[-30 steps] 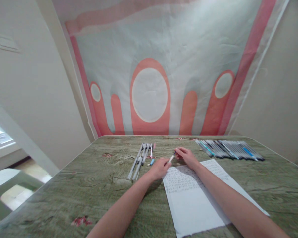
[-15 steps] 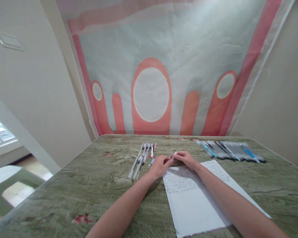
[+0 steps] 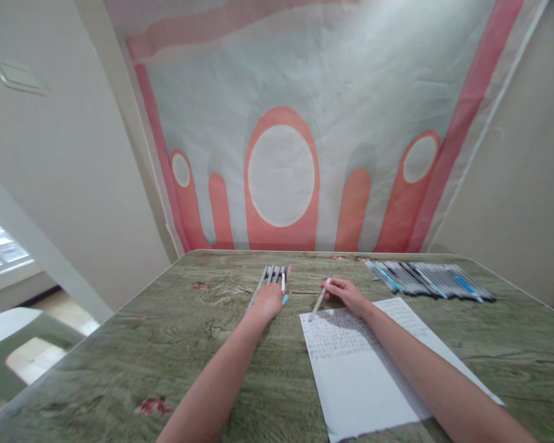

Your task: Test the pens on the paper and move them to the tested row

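My right hand (image 3: 347,294) pinches a slim, pale pen (image 3: 321,298) near its upper end. The pen slants down to the left, its lower tip over the top left corner of a sheet of paper (image 3: 364,394) with handwriting on its upper part. My left hand (image 3: 268,301) lies over a small group of grey pens (image 3: 270,275); its fingers are hidden behind the back of the hand. Beside it are a white and pink stick-like piece (image 3: 283,282) and a small light blue piece (image 3: 285,299).
A long row of pens (image 3: 431,282), mostly grey with a few blue ones, lies at the back right of the wood-patterned table (image 3: 189,344). Behind the table's far edge hangs a pink and grey backdrop (image 3: 281,237). A pale chair (image 3: 23,344) stands at the left.
My left hand has left the pen and moved left onto the group of pens. My right hand keeps the pen, which now slants down towards the paper.
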Tool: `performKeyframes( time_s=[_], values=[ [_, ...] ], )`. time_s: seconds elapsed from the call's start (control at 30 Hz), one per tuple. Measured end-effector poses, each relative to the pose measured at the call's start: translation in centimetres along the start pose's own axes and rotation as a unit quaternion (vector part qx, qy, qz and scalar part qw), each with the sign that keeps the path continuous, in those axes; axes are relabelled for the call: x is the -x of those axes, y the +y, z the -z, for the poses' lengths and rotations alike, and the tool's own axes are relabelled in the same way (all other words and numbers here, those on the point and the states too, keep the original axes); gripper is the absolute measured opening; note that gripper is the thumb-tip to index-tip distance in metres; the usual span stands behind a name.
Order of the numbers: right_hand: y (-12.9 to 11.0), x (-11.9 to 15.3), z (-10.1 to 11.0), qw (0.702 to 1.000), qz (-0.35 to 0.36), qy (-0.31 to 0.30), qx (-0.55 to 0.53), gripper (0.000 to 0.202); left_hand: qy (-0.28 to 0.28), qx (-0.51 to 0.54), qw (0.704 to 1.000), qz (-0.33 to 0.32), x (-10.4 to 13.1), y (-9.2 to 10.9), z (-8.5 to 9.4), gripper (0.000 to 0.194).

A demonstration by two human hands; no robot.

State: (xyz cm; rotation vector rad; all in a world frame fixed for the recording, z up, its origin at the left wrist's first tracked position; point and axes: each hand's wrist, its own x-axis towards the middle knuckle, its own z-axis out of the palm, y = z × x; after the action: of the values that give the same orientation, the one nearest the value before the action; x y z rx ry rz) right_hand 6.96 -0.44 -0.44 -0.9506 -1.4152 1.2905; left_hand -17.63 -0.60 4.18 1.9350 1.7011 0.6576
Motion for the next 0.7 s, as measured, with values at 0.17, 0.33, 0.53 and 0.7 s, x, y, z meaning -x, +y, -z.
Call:
performKeyframes(
  time_s=[0.17, 0.33, 0.53, 0.7],
  values=[
    [0.0, 0.0, 0.0, 1.0, -0.002, 0.006, 0.0, 0.035, 0.014, 0.008, 1.0, 0.01, -0.2, -0.2, -0.7, 0.023],
    [-0.1, 0.0, -0.1, 1.0, 0.002, -0.001, 0.002, 0.034, 0.019, 0.031, 0.999, -0.001, -0.5, -0.8, -0.5, 0.026],
    [0.0, 0.0, -0.1, 1.0, 0.015, -0.001, 0.012, 0.034, -0.05, 0.002, 0.996, -0.074, -1.1, 0.2, 0.1, 0.003],
    [-0.5, 0.2, -0.1, 0.999, 0.004, -0.016, 0.031, 0.036, -0.087, 0.225, 0.967, -0.084, -1.1, 1.7, -1.3, 0.018]
  ],
)
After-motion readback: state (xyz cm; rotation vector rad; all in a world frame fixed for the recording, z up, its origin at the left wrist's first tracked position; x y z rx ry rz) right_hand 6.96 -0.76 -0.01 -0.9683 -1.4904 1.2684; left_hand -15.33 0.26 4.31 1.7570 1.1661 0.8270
